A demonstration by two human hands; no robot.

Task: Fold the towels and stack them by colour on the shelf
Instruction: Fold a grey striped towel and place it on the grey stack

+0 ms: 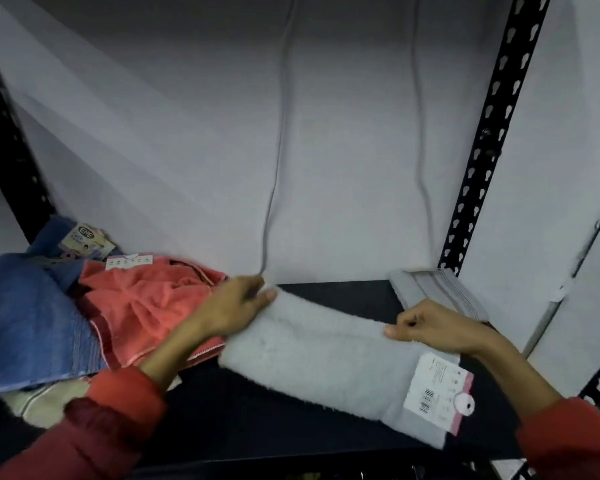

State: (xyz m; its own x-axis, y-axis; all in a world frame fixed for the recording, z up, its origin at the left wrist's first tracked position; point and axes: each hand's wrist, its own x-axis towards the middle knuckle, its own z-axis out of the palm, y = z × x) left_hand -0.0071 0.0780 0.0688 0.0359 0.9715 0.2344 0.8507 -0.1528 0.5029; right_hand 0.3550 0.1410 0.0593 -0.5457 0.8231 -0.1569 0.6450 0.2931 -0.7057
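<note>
Lying mid-shelf (326,289), white towel (319,358): left hand (232,306) pinches its far-left corner, right hand (430,327) pinches far edge. Left of it, coral towel (146,299), blue towel (25,317) heaped. Right of it, folded grey towel (440,289).

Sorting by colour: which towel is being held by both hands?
The white towel with the barcode tag; the coral and blue ones lie crumpled, unheld.

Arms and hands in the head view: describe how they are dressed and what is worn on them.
Both arms wear long red sleeves, the left sleeve bunched in folds above the wrist, the right sleeve ending at the forearm. The left hand and right hand are bare: no gloves, and no rings, watch or bracelets show. No markings or logos are visible on the fabric.
</note>
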